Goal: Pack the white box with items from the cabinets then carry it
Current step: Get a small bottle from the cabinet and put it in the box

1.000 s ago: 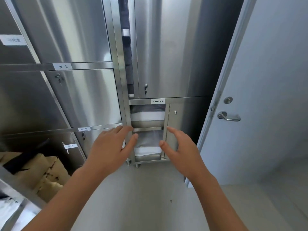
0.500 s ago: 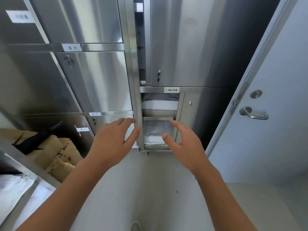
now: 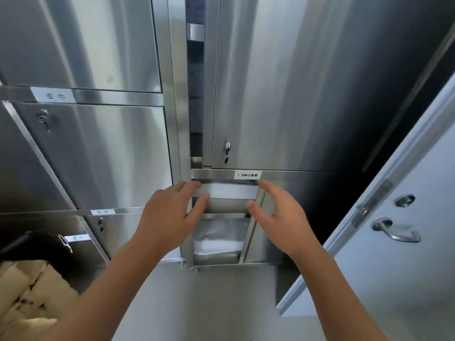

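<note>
both hands at the open cabinet shelf
left hand fingers straight and spread, gripping nothing, tips by left edge of folded white linen on upper shelf; right hand likewise loose at its right edge; contact unclear.

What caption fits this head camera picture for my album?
Left hand and right hand reach for folded white linen in an open stainless steel cabinet.

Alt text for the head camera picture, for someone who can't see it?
A person's left-hand grip and right-hand grip, both open, reach toward folded white linen in a steel cabinet; a pale door stands at right.
</note>
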